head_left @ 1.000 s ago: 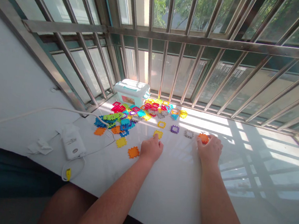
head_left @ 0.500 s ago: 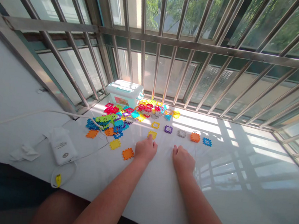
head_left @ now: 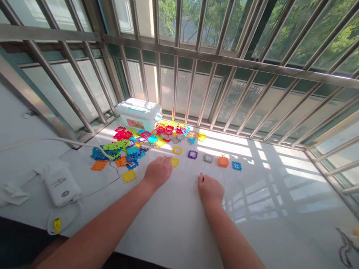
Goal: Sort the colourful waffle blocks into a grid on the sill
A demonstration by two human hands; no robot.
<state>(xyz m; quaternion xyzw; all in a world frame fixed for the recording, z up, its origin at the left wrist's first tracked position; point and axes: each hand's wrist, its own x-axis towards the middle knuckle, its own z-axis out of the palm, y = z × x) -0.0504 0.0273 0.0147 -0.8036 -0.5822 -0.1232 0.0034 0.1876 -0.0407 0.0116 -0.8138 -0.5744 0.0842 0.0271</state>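
Sunlit white counter [head_left: 175, 221] by the barred window, with a heap of colourful puzzle tiles [head_left: 139, 145] near the teal storage box [head_left: 139, 113]. My left hand [head_left: 158, 171] is curled, knuckles down, fingertips at a yellow tile [head_left: 175, 162]; can't tell if it's actually pinched. My right hand [head_left: 210, 190] is a loose fist holding nothing, resting below the tile row: purple [head_left: 192, 154], grey [head_left: 208, 158], orange [head_left: 223, 161], blue [head_left: 236, 166].
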